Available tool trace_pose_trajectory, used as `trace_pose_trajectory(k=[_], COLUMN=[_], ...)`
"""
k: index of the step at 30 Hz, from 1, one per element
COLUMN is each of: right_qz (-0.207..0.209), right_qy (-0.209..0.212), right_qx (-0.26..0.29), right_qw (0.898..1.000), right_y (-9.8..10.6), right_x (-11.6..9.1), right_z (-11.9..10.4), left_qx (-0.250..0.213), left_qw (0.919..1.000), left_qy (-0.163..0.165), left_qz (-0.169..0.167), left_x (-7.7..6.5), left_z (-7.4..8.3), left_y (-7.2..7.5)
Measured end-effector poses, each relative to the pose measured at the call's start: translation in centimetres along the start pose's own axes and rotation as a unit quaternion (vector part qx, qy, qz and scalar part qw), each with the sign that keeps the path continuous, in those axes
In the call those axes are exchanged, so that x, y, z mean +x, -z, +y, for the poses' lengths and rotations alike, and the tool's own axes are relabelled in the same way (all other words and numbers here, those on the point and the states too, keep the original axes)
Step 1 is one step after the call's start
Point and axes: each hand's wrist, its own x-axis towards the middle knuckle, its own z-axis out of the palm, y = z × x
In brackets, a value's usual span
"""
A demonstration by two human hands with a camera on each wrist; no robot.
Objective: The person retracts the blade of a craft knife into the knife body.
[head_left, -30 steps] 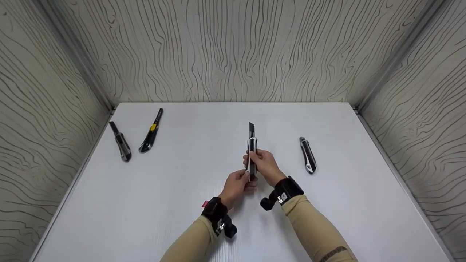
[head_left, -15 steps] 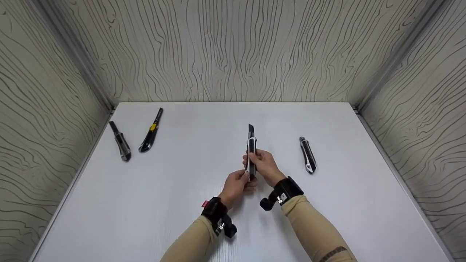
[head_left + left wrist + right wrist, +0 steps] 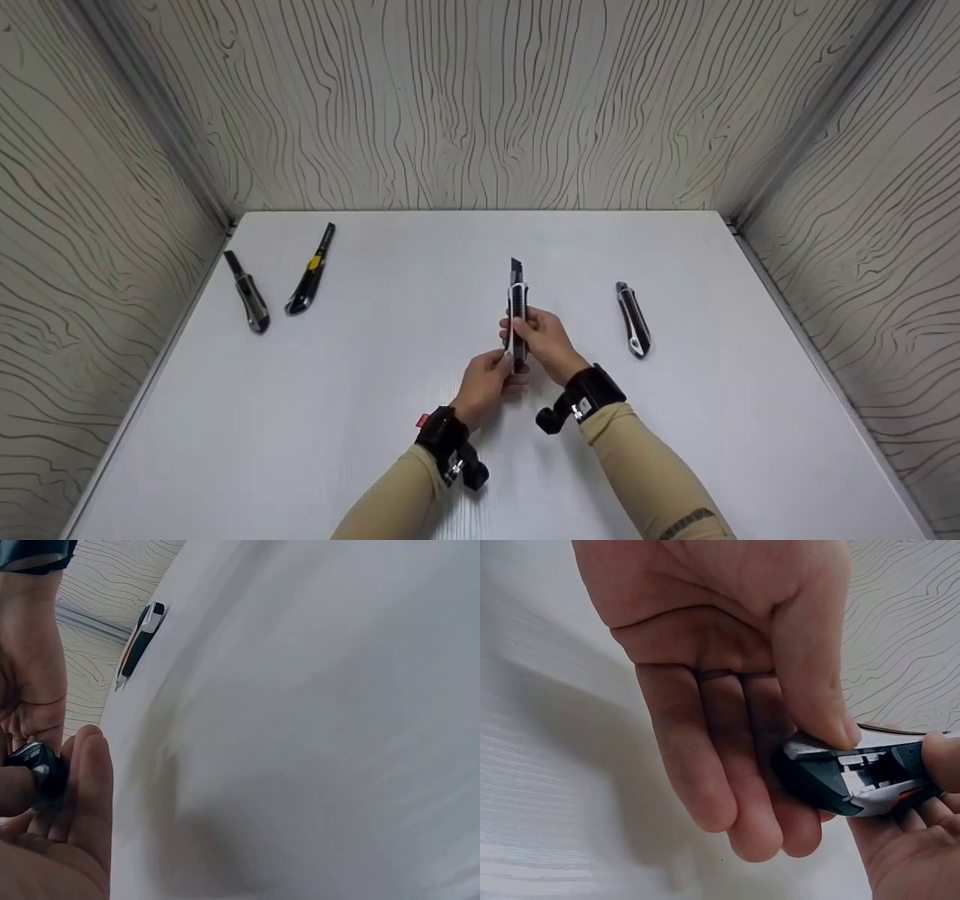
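Note:
My right hand [image 3: 551,341] grips a white-and-black utility knife [image 3: 517,304] around its middle, thumb on the slider along its body. Beyond its nose shows a length of dark blade [image 3: 516,265], pointing away from me. The butt end is pinched by my left hand [image 3: 484,386], whose thumb lies on top and other fingers underneath. In the right wrist view the left thumb presses the knife's dark butt [image 3: 814,776], and the right thumb [image 3: 941,757] sits at the slider. Only the knife's end [image 3: 41,765] shows in the left wrist view.
On the white table [image 3: 375,420] lie a similar white-and-black utility knife [image 3: 634,319] at right, a grey-and-black one [image 3: 249,294] at far left and a black one with a yellow slider [image 3: 307,277] beside it. Patterned panels [image 3: 480,105] enclose the back and sides.
The blade stretches out slightly less from the held knife than a second ago. The knife has shifted very slightly left; both hands stay nearly in place.

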Motion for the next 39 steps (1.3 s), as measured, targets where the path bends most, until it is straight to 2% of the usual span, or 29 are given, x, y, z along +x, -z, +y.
trace_pose_trajectory(k=[23,32,39], right_qz=[-0.015,-0.033,-0.041], right_qy=[0.001,0.003,0.009], right_qx=[-0.014,-0.031,-0.026], right_qw=[1.000,0.999,0.999], right_y=[0.03,0.18,0.27], right_x=[0.29,-0.03,-0.01], right_z=[0.35,0.12,0.14], left_qx=[0.001,-0.005,-0.008], left_qw=[0.9999,0.9998,0.9999], left_qy=[0.007,-0.017,0.005], left_qz=[0.010,-0.006,0.006], left_x=[0.06,-0.18,0.06], left_z=[-0.05,0.12,0.00], left_y=[0.10,0.24,0.16])
